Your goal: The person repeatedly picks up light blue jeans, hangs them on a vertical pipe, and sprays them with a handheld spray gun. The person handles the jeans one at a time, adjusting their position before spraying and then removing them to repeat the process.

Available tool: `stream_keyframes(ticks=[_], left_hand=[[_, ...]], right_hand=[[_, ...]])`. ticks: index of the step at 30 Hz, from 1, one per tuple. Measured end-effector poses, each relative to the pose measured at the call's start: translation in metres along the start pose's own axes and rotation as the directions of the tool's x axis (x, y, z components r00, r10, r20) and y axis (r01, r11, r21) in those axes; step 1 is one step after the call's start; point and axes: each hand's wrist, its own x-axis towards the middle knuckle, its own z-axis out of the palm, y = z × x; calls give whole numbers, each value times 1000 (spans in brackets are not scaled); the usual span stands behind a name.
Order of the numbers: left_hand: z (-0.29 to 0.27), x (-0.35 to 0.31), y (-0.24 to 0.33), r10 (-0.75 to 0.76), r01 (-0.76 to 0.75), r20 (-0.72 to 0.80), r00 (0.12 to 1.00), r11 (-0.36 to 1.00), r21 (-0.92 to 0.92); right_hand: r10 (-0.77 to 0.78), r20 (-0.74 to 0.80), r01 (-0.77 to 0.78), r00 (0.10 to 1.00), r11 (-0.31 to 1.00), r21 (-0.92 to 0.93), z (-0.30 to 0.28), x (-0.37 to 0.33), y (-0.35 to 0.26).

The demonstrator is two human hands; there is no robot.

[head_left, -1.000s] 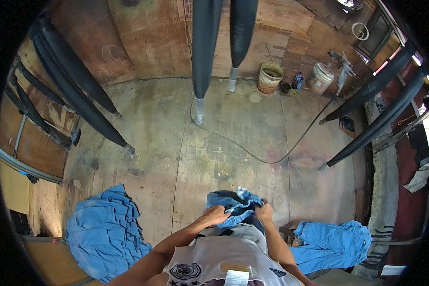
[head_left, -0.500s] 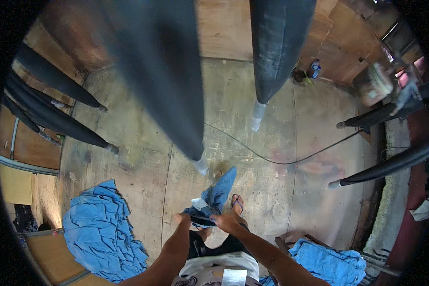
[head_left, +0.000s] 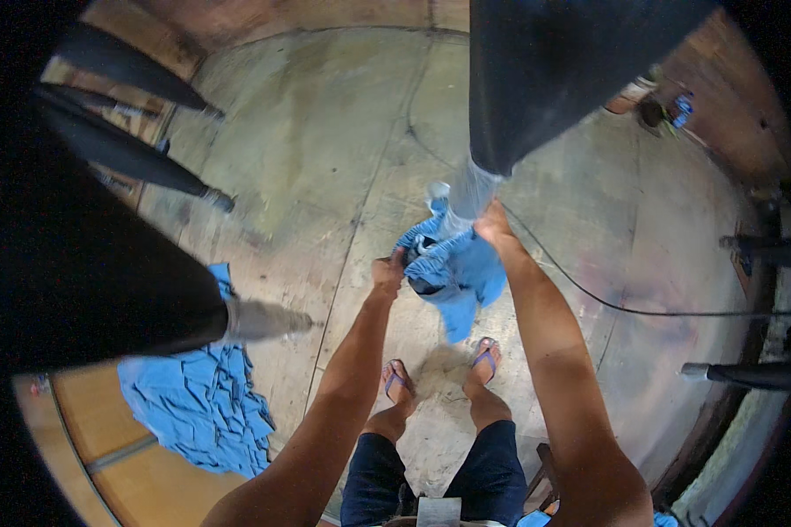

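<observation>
Blue cloth garment with a dark lining: held up in front of the person, above the bare wooden floor, bunched at the top and hanging loose below.
Left hand: fingers closed on the garment's left edge, thumb uppermost; from here that grip looks firm.
Right hand: at the garment's upper right edge, seemingly gripping it, right by the tip of the form; the fingertips are hidden.
Large black tapered hanging form: comes down from above, its pale, plastic-wrapped tip overlapping the garment's top. Blur leaves me unable to tell whether the tip is inside the cloth or in front of it.
Handling the cloth: I'd pull both edges evenly apart, so the bunched part stands round and no fold snags on the wrapping.
Steadying the form: it hangs free, so a light touch beside the tip would serve better than a shove.
Second black tapered form: juts in near the left forearm; I'd leave that elbow some room.
</observation>
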Motion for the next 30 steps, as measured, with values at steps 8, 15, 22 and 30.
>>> stream_keyframes(ticks=[8, 15, 22, 30], left_hand=[[-211, 39, -67, -230, 215, -421, 877, 973, -83], [-309, 14, 10, 139, -228, -441, 887, 961, -154], [-359, -47, 43, 536, -554, -426, 729, 827, 93], [-9, -10, 40, 211, -208, 38, 977, 976, -66]], right_hand=[[-4, 148, -10, 989, 996, 93, 170, 1, -121], [33, 140, -51, 990, 991, 124, 142, -45, -138], [-59, 6, 58, 998, 995, 78, 27, -85, -3], [268, 143, -166, 953, 853, -494, -73, -63, 78]])
